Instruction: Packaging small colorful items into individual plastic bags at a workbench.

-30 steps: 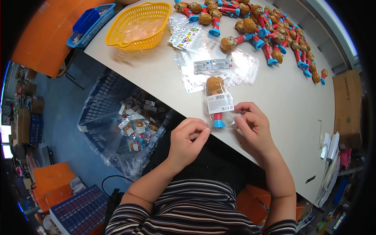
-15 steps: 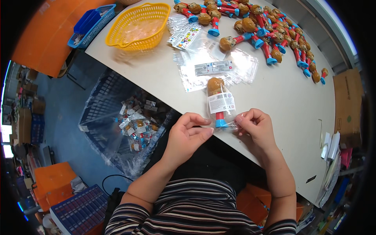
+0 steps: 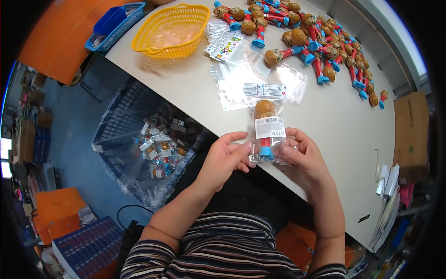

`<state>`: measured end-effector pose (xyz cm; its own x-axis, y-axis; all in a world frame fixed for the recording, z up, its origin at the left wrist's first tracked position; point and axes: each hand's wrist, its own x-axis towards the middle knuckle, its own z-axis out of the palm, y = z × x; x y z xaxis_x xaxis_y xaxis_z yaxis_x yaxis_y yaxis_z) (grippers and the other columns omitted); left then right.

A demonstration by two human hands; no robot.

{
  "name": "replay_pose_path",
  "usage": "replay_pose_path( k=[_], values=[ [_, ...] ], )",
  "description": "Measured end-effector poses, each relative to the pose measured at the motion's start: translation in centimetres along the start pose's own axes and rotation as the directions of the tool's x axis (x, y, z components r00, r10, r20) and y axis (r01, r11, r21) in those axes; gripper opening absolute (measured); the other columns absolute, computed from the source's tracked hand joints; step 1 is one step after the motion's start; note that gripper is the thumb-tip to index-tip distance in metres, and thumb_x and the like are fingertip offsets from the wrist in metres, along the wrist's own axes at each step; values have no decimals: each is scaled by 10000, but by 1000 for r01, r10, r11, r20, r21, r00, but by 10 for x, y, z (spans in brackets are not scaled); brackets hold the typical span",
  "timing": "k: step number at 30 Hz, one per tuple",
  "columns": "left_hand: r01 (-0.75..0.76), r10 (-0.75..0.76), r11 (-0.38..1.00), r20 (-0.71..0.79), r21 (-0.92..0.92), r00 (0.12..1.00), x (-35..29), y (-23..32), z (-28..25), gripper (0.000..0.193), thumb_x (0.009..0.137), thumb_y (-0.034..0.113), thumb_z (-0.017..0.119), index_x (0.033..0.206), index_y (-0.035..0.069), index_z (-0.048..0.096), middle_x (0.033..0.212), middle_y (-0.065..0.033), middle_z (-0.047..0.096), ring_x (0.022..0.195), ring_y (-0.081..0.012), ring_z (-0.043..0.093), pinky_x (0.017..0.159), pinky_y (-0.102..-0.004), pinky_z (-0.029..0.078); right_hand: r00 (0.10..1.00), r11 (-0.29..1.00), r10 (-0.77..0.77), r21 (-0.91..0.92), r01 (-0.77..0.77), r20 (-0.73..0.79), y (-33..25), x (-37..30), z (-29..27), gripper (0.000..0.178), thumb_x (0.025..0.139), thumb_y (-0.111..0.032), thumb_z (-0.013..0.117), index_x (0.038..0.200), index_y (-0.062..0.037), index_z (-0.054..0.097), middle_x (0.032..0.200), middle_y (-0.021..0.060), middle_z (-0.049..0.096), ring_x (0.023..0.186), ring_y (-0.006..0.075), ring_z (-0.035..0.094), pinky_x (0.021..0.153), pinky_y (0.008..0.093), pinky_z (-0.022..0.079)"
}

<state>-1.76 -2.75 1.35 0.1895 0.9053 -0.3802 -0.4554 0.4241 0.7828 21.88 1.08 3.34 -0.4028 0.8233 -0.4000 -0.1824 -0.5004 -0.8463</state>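
A clear plastic bag (image 3: 281,151) with a doll-headed toy (image 3: 265,142) inside lies near the table's front edge. The toy has a brown head, a red stem and a blue base, and a white label (image 3: 270,127) covers its middle. My left hand (image 3: 226,160) pinches the bag's lower left corner between thumb and fingers. On the other side my right hand (image 3: 304,152) grips the lower right edge, its thumb on top. Beyond the bag's top lie a stack of flat clear bags (image 3: 232,88) and a printed header strip (image 3: 265,89).
Loose doll-headed toys (image 3: 320,46) heap across the far right of the table (image 3: 344,149). A yellow basket (image 3: 172,51) and silvery printed packets (image 3: 227,46) sit at the far left. Below the left edge, a plastic-lined blue crate (image 3: 116,121) holds several bagged toys. A cardboard box (image 3: 412,135) stands right.
The bagged toy has shifted a little to the right and toward me relative to the stack. My left fingers have closed on its lower left corner, and my right hand has moved along its right edge.
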Motion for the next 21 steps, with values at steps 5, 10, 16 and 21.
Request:
replay_pose_path(
  k=[5, 10, 16, 21],
  values=[
    [75, -84, 991, 82, 114, 993, 9, -3, 3, 322, 969, 154, 645, 1202, -56, 574, 940, -121, 699, 720, -135, 661, 621, -223, 534, 999, 996, -12, -84, 9, -39, -8, -9, 24, 443, 909, -152, 711, 1273, 12, 522, 1069, 98, 677, 967, 149, 670, 818, 270, 561],
    [51, -57, 996, 84, 73, 995, 10, -6, 3, 156, 965, 115, 618, 1049, -17, 607, 920, -97, 694, 754, -128, 661, 663, -239, 543, 998, 1000, 5, -1, -5, -59, 3, -5, 7, 139, 934, -131, 684, 980, -42, 587, 950, 62, 661, 855, 121, 644, 789, 297, 562],
    [0, 0, 1000, -12, 13, 1000, 5, -3, 0, 209, 977, 138, 600, 1115, -13, 556, 1034, -160, 672, 929, -215, 691, 851, -327, 574, 999, 999, -7, 41, 8, -37, -1, -7, 13, 90, 932, -92, 653, 966, -68, 573, 934, 39, 654, 841, 119, 636, 786, 305, 548],
    [-89, 88, 996, -97, -1, 991, 23, 22, 18, 415, 981, 234, 629, 1272, -28, 494, 1146, -214, 645, 1058, -263, 664, 907, -388, 562, 985, 997, 11, 73, -24, 173, 7, -4, -9, 139, 918, -87, 653, 1018, -66, 559, 986, 66, 667, 888, 140, 661, 811, 311, 562]
  ],
)
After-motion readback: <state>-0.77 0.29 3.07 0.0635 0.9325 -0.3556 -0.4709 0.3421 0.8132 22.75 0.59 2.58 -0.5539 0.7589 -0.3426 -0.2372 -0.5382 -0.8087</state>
